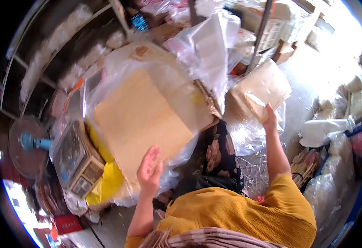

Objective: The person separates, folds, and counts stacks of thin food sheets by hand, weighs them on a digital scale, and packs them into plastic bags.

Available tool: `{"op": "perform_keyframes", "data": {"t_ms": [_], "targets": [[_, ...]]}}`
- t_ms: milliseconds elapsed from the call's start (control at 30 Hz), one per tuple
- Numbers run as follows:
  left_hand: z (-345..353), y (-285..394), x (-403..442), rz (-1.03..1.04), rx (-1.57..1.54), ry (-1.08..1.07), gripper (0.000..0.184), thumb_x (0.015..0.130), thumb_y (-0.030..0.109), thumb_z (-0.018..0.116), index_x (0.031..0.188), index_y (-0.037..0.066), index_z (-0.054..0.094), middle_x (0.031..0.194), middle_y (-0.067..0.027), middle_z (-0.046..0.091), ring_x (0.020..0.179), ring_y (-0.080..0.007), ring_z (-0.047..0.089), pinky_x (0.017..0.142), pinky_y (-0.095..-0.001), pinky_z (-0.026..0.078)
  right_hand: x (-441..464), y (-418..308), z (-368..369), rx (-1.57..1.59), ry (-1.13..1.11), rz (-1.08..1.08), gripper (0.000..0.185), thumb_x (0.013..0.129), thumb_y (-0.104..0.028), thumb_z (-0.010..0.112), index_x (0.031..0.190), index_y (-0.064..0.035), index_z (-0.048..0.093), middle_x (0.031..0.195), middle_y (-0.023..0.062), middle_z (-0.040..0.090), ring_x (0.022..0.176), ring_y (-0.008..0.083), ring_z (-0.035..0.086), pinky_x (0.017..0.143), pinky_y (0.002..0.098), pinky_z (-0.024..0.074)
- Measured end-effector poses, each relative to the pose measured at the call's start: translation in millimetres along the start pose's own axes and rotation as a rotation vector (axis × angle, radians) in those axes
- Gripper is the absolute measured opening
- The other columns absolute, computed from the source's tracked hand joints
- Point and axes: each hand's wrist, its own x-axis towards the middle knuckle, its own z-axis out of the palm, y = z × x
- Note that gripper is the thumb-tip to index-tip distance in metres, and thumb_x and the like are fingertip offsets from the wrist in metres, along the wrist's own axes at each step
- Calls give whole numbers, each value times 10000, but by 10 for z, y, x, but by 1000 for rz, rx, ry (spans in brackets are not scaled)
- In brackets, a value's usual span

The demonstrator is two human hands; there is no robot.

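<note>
Tan and flat, a large sheet of brown paper or board (pixel 141 124) lies on see-through plastic film (pixel 172 93) over the work surface. My left hand (pixel 150 167) is over the sheet's near edge with its fingers apart and nothing in it. Whether it touches the sheet, I cannot tell. Out to the right, my right hand (pixel 270 115) grips the near edge of a shiny, plastic-wrapped tan pack (pixel 265 87), thumb on top. The fingers beneath are hidden.
Left of the sheet stand a box with a window-like front (pixel 71 159), yellow plastic (pixel 108 182) and a fan (pixel 28 142). White plastic bags (pixel 208 49) hang behind, near a metal post (pixel 260 35). Plastic scraps (pixel 255 169) litter the floor; filled bags (pixel 329 194) line the right.
</note>
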Motion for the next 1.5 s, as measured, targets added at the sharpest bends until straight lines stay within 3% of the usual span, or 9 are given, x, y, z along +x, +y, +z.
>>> {"op": "perform_keyframes", "data": {"t_ms": [100, 233, 300, 433, 500, 767, 1200, 1400, 1500], "targets": [[-226, -57, -56, -24, 116, 266, 411, 870, 49, 534, 1260, -35, 434, 1302, -138, 462, 1208, -250, 453, 1018, -372, 345, 274, -90, 259, -656, 286, 247, 459, 824, -279, 618, 1198, -41, 497, 1098, 93, 584, 1007, 218, 565, 862, 352, 452], [-747, -338, -227, 98, 425, 553, 386, 850, 22, 525, 1229, -28, 465, 1266, -130, 479, 1193, -225, 453, 1017, -353, 341, 521, -142, 574, -1628, 422, -816, 412, 846, -241, 593, 1183, -14, 532, 1199, 125, 554, 1060, 195, 554, 907, 325, 435], [-883, -412, -328, -42, 457, 649, 389, 836, 49, 543, 1220, 8, 491, 1231, -111, 491, 1108, -207, 493, 942, -319, 384, -404, -417, 1638, -1015, -28, -897, 315, 871, -144, 550, 1156, -10, 548, 1159, 116, 576, 1042, 191, 562, 919, 304, 424], [-1069, -564, -390, -166, 401, 715, 331, 855, 106, 556, 1174, 19, 540, 1163, -90, 531, 1012, -184, 524, 864, -292, 409, -1985, -149, 2730, -1254, -784, -599, 301, 855, -161, 576, 1130, -39, 568, 1096, 116, 601, 1031, 257, 565, 885, 325, 449], [-1185, -756, -393, -161, 224, 746, 312, 868, 120, 551, 1159, 8, 549, 1111, -85, 559, 996, -178, 533, 866, -286, 410, -2433, 197, 3023, -1347, -1329, -915, 506, 799, -239, 635, 1238, -47, 473, 1257, 126, 492, 1183, 296, 452, 1000, 431, 348], [-1237, -735, -483, -163, -8, 677, 305, 879, 64, 491, 1164, -28, 549, 1113, -103, 590, 1012, -160, 543, 892, -260, 402, -2921, 1298, 3503, -1703, -1591, -1233, 924, 622, -447, 747, 1338, -42, 327, 1336, 186, 339, 1233, 436, 304, 977, 541, 302], [-1261, -426, -379, 23, -235, 639, 347, 831, -26, 477, 1173, -17, 540, 1115, -85, 587, 999, -142, 544, 869, -273, 426, -2651, 999, 4290, -1757, -1885, -387, 654, 731, -548, 630, 1227, -129, 545, 1138, 156, 586, 1048, 318, 544, 923, 355, 412], [-1129, -474, -491, 158, 612, 798, 262, 769, -34, 518, 1016, 18, 587, 945, -85, 629, 900, -221, 595, 775, -307, 461, -2614, 950, 4496, -1781, -1877, -276, 540, 738, -488, 633, 1112, -99, 611, 1012, 151, 633, 964, 334, 578, 856, 378, 446], [-999, -614, -383, 436, 790, 441, 193, 756, -23, 519, 931, 8, 593, 862, -134, 617, 862, -293, 589, 749, -352, 470, -2724, 1021, 4388, -1816, -1839, -481, 395, 756, -344, 601, 1050, -80, 610, 963, 134, 635, 904, 339, 595, 804, 399, 463]]}}
